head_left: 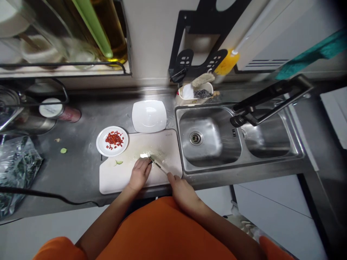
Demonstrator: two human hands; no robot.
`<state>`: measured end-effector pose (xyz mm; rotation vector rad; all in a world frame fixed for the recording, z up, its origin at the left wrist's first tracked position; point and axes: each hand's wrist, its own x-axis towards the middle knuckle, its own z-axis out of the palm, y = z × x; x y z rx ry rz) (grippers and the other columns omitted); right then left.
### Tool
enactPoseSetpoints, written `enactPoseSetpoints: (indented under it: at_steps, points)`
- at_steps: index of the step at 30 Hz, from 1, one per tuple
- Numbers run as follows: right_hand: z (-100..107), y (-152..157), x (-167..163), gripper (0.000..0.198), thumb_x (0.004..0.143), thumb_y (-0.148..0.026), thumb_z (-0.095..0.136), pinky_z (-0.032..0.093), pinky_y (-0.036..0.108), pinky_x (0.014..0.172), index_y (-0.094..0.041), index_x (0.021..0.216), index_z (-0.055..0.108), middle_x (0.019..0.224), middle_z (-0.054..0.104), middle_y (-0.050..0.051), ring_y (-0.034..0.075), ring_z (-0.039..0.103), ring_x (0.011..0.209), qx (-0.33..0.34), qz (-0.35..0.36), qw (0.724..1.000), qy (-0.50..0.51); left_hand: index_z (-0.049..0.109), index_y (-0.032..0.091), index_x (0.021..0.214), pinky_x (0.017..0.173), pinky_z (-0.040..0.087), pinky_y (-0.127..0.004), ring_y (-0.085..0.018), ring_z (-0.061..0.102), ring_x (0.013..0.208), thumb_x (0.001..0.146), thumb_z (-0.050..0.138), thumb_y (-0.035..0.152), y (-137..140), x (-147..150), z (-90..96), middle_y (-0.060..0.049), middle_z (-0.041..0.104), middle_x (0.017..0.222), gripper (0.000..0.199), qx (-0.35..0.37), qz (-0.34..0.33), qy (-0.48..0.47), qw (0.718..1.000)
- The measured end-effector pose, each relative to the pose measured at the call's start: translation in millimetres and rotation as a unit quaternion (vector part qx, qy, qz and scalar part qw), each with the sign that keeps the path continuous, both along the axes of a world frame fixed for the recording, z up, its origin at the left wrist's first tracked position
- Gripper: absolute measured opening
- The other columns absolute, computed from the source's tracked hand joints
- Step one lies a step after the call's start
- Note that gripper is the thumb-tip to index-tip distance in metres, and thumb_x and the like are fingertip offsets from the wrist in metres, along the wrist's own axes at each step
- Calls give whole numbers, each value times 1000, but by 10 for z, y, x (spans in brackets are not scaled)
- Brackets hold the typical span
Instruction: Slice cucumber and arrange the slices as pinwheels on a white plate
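A knife (160,166) slants over the pale cutting board (116,180), its handle wrapped by the fingers of my right hand (183,190). Beside the blade, my left hand (140,174) rests on the board with its fingers bent and pressed together. Whatever lies under those fingertips is hidden; a small dark edge shows there. Wet, shiny patches and pale bits spread on the board around the blade. Green trimmings (119,162) lie left of my left hand. A round white plate (100,146) with chopped red pieces (115,139) overlaps the board's upper left edge.
A square white plate (149,116) stands behind the board. To the right is a double steel sink (202,153) with a black faucet (271,97). A lidded jar (61,110), a green slice (63,150) and a plastic bag (18,166) sit on the left counter.
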<state>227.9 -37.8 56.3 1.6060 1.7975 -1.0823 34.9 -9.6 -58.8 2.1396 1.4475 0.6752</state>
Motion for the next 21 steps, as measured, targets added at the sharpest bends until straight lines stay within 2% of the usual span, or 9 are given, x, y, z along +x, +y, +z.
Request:
enactPoseSetpoints:
  at_steps: [7, 21]
  points:
    - [2, 48, -13, 42, 85, -1, 23, 44, 27, 64, -18, 116, 46, 98, 62, 11, 22, 64, 82, 3, 2, 1000, 3, 60, 18, 103, 87, 47, -37, -20, 59, 95, 90, 46, 23, 4, -8, -27, -8, 66, 98, 19, -1, -2, -8, 1000]
    - [-158, 123, -77, 40, 85, -2, 25, 42, 26, 65, -16, 115, 47, 96, 63, 11, 21, 63, 83, 15, 8, 1000, 18, 60, 18, 101, 87, 48, -37, -20, 59, 96, 89, 47, 22, 21, -6, -21, -7, 67, 97, 18, 2, -1, -14, 1000]
